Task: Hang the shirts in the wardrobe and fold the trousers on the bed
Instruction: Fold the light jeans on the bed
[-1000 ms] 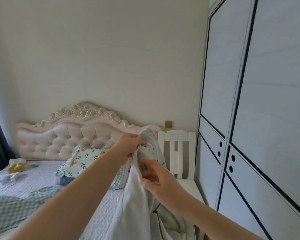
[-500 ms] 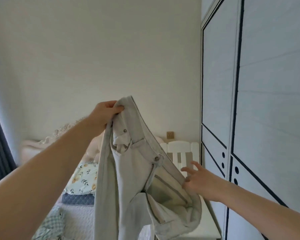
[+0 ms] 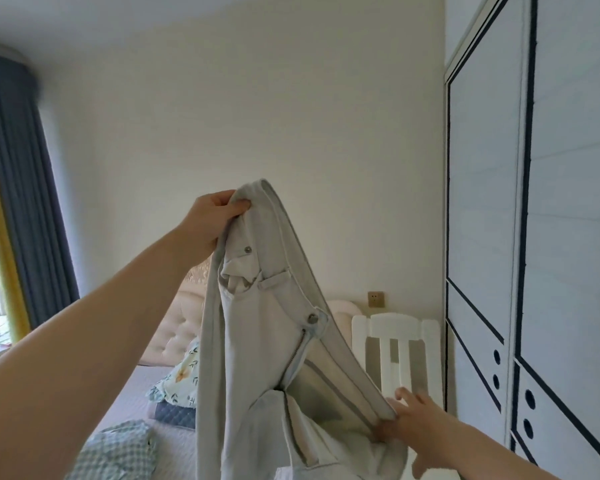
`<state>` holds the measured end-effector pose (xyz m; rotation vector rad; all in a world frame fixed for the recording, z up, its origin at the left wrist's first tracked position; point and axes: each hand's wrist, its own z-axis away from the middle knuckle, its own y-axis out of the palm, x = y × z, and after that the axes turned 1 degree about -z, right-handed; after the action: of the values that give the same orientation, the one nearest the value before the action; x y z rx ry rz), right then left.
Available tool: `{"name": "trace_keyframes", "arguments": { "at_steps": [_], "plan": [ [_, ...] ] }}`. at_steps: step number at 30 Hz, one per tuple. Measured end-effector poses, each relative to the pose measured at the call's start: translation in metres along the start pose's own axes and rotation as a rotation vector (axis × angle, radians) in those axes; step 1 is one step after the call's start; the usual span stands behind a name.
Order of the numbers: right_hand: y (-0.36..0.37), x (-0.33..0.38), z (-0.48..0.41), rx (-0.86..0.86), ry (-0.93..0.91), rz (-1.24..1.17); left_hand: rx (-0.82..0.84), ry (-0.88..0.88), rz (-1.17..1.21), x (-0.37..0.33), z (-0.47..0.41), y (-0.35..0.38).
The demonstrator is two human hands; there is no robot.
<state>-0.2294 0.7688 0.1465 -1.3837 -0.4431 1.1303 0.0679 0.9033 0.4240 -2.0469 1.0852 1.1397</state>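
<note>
Above the quilted bed (image 3: 129, 386), the left hand (image 3: 210, 223) pinched limp pale-grey denim trousers (image 3: 250, 341) by their firmer waistband (image 3: 291, 244); the right hand (image 3: 420, 420) apparently pinched its lower end.

Open air above the trousers (image 3: 257, 341); chair (image 3: 395, 327) and wardrobe (image 3: 568, 237) crowd the right.

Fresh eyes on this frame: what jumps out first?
Pale grey trousers hang mid-frame, fly unzipped, waistband stretched diagonally. The left hand grips its top end high at centre; the right hand pinches the low end, lower right, before a white chair. A white wardrobe with dark trim, doors shut, fills the right side.
</note>
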Motion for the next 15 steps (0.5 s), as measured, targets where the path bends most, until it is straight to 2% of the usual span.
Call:
{"name": "trace_keyframes", "arguments": {
  "at_steps": [4, 9, 15],
  "plan": [
    [0.0, -0.031, -0.007, -0.225, 0.127, -0.074, -0.159, 0.02, 0.025, 0.002, -0.003, -0.004],
    [-0.021, -0.092, -0.002, -0.431, 0.39, -0.534, -0.369, 0.056, 0.036, 0.008, -0.016, -0.017],
    [-0.091, -0.142, 0.008, -0.69, 0.542, -1.03, -0.469, 0.063, 0.081, 0.016, -0.032, -0.02]
  ]
}}
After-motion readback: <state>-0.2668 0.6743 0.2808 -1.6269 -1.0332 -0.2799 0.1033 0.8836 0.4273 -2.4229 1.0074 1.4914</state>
